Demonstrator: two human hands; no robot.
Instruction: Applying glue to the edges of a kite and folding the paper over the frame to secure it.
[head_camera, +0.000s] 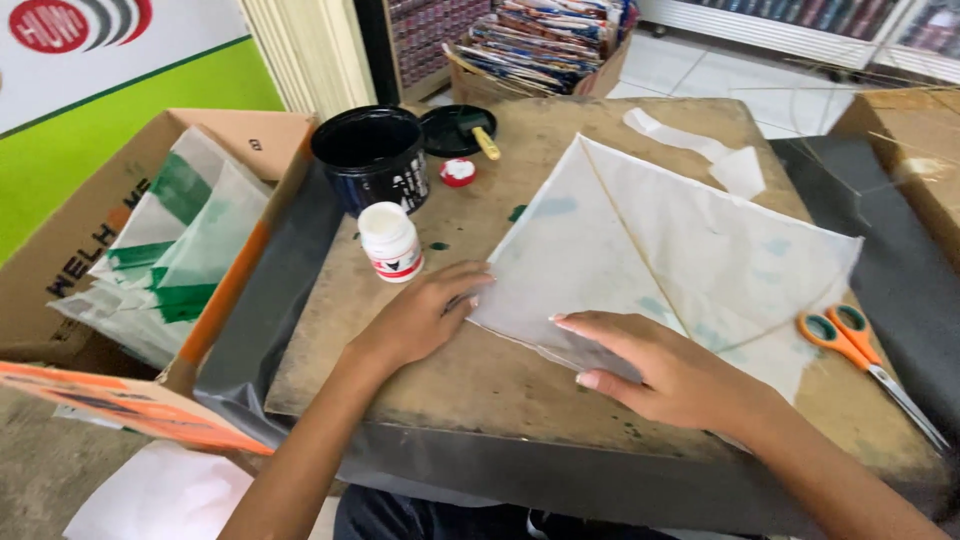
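One cardboard box of green-and-white paper sheets stands at far left. On the worn wooden surface sit one black pot and one small white glue bottle. The left hand and right hand, both flat with fingers extended, press one pale paper kite. One pair of orange scissors lies right.

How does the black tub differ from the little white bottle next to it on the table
The black tub is wide, dark and open, its lid lying beside it; the white bottle is narrow, pale and also uncapped, with a red and black label. The tub stands farther from the left hand; the bottle is nearer to it. Both stand upright on the wooden table.
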